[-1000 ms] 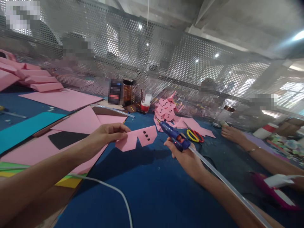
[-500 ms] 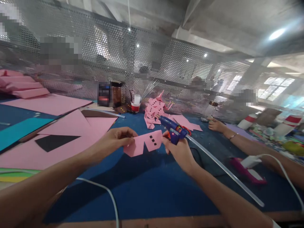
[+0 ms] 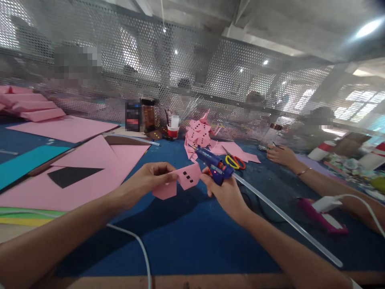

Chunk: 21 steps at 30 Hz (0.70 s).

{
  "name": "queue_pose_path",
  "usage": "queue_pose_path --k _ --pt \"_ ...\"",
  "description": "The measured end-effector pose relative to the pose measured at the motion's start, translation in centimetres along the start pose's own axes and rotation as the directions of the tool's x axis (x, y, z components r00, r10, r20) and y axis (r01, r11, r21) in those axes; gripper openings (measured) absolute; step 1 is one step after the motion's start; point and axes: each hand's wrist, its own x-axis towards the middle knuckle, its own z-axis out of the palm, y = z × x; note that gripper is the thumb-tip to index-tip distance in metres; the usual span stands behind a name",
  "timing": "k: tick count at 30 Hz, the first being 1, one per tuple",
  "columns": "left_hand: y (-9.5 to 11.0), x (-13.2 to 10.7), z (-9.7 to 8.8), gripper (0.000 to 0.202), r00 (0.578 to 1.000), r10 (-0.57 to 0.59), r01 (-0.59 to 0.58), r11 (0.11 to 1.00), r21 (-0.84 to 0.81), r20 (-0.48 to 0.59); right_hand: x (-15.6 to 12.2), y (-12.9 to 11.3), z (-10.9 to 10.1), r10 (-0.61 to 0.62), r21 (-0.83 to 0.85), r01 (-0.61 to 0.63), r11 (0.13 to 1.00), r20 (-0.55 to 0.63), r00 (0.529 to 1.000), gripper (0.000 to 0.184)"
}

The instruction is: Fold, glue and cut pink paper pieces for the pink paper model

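Note:
Between the thumb and fingers of my left hand [image 3: 159, 173] is a folded pink paper piece [image 3: 189, 176] with three black squares on its right half. My right hand [image 3: 224, 190] is wrapped round the handle of a blue hot glue gun [image 3: 213, 162], whose small light glows red. A long clear glue stick [image 3: 288, 218] sticks out of the gun's back. The gun's nozzle points up and left, above the paper piece and apart from it. Behind the nozzle lies a heap of pink paper pieces [image 3: 198, 134] with black squares.
Scissors [image 3: 236, 161] with yellow and red handles lie behind the glue gun. Pink sheets [image 3: 120, 160] and a black paper piece [image 3: 75, 176] are at left. A white cable [image 3: 135, 237] crosses the front. A co-worker's hand [image 3: 282, 156] rests at right, near a magenta power strip [image 3: 323, 216].
The paper piece has folded more at its middle, and its right half has moved left, away from my right fingers. The glue gun has shifted slightly left; the scissors show more.

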Motion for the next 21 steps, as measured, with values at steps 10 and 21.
queue_pose_path --k 10,21 --pt "-0.3 0.4 -2.7 0.029 0.984 0.052 -0.069 0.993 -0.1 -0.171 -1.4 0.3 0.6 0.116 -0.089 -0.106 0.99 0.123 0.986 0.038" --pt "0.1 0.3 -2.9 0.03 0.972 0.059 -0.081 0.993 -0.088 -0.228 -1.4 0.7 0.6 0.145 -0.142 -0.121 0.982 0.17 0.975 0.04"
